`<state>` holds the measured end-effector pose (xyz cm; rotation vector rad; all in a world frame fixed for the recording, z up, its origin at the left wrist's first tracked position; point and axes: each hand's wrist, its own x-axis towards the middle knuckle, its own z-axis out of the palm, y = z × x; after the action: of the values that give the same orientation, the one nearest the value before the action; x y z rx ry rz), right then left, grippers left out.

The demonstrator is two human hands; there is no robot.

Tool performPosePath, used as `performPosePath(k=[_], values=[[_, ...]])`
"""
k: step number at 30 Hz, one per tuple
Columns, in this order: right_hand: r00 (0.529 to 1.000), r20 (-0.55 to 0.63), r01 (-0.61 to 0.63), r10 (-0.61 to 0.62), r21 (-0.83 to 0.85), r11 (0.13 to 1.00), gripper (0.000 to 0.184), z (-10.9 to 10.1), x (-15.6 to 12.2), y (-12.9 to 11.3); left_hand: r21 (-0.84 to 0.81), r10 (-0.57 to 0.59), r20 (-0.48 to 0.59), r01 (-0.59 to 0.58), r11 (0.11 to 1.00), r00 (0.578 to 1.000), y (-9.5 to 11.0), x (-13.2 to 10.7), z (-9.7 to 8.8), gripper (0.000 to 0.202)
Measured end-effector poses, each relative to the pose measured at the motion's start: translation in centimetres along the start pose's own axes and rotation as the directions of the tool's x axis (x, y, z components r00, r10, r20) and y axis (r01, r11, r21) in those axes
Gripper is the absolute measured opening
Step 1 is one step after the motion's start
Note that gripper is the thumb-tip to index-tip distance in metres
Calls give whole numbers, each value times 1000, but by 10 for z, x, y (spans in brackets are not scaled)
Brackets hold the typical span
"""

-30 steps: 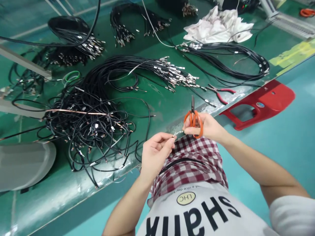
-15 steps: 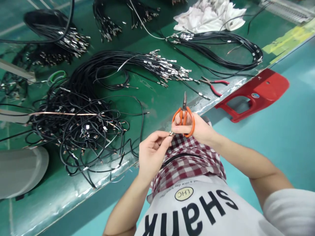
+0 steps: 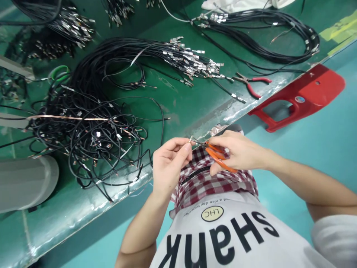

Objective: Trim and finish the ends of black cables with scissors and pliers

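Note:
My left hand (image 3: 170, 163) pinches a small, thin pale piece (image 3: 190, 139) between thumb and fingertips; it looks like a wire end or terminal, too small to tell. Orange-handled scissors (image 3: 216, 153) are in my right hand (image 3: 238, 150), fingers through and around the loops. Their dark blades point left and reach the pinched piece, close to my left fingertips. Both hands are over my lap at the table's front edge. Left of them lies a tangled heap of black cables (image 3: 92, 130) with bare copper ends and metal terminals.
A combed bundle of black cables (image 3: 192, 61) with metal terminals lies behind, a coiled bundle (image 3: 267, 48) at back right. Red-handled pliers (image 3: 252, 83) rest near the edge. A red plastic stool (image 3: 306, 95) stands beyond it. Left are green-handled scissors (image 3: 60, 72) and a grey tub (image 3: 30, 182).
The orange-handled scissors have swung from pointing away from me to pointing left at the pinched piece. My right hand has shifted its hold onto the loops. The view has tilted slightly downward.

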<state>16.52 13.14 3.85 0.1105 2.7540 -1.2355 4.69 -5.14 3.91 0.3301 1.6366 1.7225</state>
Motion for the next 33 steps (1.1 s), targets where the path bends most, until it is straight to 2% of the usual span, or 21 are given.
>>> performPosePath(k=[3,8,12,19,24,28,33], values=[[998,58,-19,14,79,997,54,-5,6,-1,19,2,1,-2,1000,1000,-1,0,2,24],[969,243,-121,40,325,938,48,-13,11,-1,39,14,38,-15,999,999,-2,0,1,22],[956,289,-160,39,407,899,45,-15,13,-1,50,27,34,-29,998,999,-1,0,2,21],[964,252,-166,85,321,933,49,-15,14,-4,75,34,32,-36,997,999,-3,1,2,21],[983,135,-133,122,75,988,57,-14,12,-11,91,39,22,-41,995,999,-5,1,1,22],[996,14,-91,93,-141,986,58,-11,11,-18,82,44,15,-45,996,999,-5,0,1,22],[990,52,-129,130,-36,991,57,-10,10,-16,48,49,34,-50,998,998,-7,1,0,19]])
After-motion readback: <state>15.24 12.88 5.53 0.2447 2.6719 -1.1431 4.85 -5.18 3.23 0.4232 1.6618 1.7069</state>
